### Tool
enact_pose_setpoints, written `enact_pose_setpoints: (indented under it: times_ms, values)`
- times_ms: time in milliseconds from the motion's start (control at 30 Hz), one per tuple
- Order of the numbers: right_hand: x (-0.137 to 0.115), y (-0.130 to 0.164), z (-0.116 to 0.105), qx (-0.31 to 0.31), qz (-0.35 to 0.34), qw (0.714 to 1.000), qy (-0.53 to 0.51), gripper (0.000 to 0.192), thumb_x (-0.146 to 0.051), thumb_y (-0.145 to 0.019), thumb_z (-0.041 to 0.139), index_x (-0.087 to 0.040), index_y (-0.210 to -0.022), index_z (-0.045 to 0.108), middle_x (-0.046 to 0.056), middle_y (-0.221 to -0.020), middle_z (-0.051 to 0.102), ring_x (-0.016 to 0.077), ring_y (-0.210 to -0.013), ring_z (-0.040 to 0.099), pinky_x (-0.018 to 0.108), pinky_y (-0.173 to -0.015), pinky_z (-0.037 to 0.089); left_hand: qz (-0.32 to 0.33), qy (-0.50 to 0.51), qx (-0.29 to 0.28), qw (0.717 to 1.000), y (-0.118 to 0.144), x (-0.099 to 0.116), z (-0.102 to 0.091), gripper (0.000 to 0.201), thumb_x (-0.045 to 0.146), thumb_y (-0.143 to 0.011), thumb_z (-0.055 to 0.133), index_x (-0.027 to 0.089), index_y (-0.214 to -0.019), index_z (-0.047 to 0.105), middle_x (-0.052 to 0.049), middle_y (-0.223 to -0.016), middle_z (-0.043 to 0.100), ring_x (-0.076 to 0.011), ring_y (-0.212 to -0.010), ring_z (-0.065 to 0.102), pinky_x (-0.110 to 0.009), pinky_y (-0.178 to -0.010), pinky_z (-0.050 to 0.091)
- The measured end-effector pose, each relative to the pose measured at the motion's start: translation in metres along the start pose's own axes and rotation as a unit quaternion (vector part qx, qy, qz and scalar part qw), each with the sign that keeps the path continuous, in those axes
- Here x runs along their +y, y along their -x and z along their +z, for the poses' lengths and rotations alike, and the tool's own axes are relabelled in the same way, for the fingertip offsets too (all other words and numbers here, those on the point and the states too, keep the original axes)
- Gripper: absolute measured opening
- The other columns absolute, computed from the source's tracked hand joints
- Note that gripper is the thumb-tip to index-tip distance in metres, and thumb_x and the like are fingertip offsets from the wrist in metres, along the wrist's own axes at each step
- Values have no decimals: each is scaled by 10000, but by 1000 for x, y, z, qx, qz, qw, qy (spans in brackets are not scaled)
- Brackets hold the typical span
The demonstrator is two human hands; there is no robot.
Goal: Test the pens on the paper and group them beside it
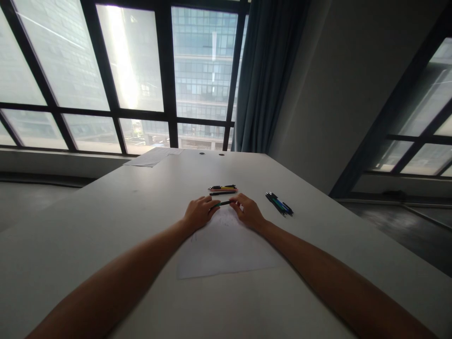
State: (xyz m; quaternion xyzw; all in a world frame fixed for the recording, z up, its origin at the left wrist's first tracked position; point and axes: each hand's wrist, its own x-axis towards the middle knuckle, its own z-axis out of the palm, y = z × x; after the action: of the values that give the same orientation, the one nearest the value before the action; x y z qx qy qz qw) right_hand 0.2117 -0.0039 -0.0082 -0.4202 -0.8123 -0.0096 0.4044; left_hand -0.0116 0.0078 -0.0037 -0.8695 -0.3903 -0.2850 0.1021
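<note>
Both my hands reach out over a white sheet of paper [222, 249] lying on the white table [106, 212]. My left hand [198, 213] and my right hand [248, 211] each grip one end of a dark pen [223, 203], held level just above the paper's far edge. A small row of pens [223, 190] with orange and black barrels lies just beyond my hands. Another cluster of dark, blue and green pens [279, 204] lies to the right of my right hand.
A second sheet of paper [153, 157] lies at the table's far edge near the window. Two small dark grommets [211, 154] sit at the far edge. A grey curtain [268, 75] hangs behind; the table's right edge drops to the floor.
</note>
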Motion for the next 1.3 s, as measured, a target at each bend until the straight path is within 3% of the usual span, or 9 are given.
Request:
enact_pose_setpoints:
  times_ms: [333,600,700,800,900,1000,1100,1200,1300]
  values:
    - [5,-1,-2,13,149,988,34,384,-381,-987,309,-194,-767,561,43,-815,625,169,-735,564,265,-667,381,-72,15,69,995,-1,3,-2,239,398,-958,480,222,-1060,605,-19,-949,682,-155,-869,621,-234,-648,425]
    - [4,-3,-1,-23,220,975,9,399,-383,-975,319,-190,-703,538,28,-709,609,159,-662,541,266,-629,338,-80,21,61,995,-1,5,-3,252,419,-968,450,220,-973,604,-22,-954,676,-157,-876,607,-235,-658,410]
    - [1,-2,-3,-2,191,982,-15,437,-435,-978,300,-195,-676,506,22,-671,576,157,-635,525,270,-617,342,-126,40,57,990,-2,5,-4,241,410,-970,443,226,-975,598,-24,-961,672,-164,-892,608,-239,-678,415]
    - [-5,0,-5,40,92,994,-32,469,-492,-983,263,-203,-680,474,22,-675,545,158,-639,510,277,-626,356,-188,52,38,980,-4,6,-6,250,393,-984,401,221,-1010,581,-33,-965,668,-179,-887,608,-259,-696,422]
    - [-12,1,-5,59,3,998,-16,486,-511,-988,219,-209,-693,460,31,-691,527,164,-652,494,292,-649,376,-208,49,14,977,-6,5,-6,260,370,-994,366,212,-1049,565,-45,-997,662,-195,-901,599,-288,-728,429]
    - [-16,1,-5,66,-20,998,8,489,-504,-991,208,-212,-694,464,44,-702,534,171,-663,495,308,-670,390,-194,35,18,980,-6,3,-5,278,363,-997,349,211,-1065,571,-65,-1052,651,-218,-960,578,-334,-790,434]
    - [-18,1,-5,73,9,997,18,507,-513,-991,207,-211,-686,476,44,-685,545,169,-642,500,306,-645,388,-156,8,54,986,-5,2,-5,300,366,-992,357,202,-1101,584,-97,-1150,626,-249,-1057,548,-403,-876,414]
    - [-20,0,-4,75,43,996,7,532,-540,-986,211,-208,-674,487,41,-668,553,163,-621,507,296,-614,384,-37,-26,96,994,-4,5,-8,322,340,-985,387,199,-1230,541,-116,-1275,575,-256,-1193,484,-453,-1008,327]
    - [-22,1,-2,65,63,995,-37,546,-566,-978,238,-204,-661,496,36,-654,561,155,-603,513,283,-590,384,82,-26,72,994,-3,11,-10,357,372,-989,380,208,-1275,517,-106,-1237,600,-229,-1132,530,-409,-989,349]
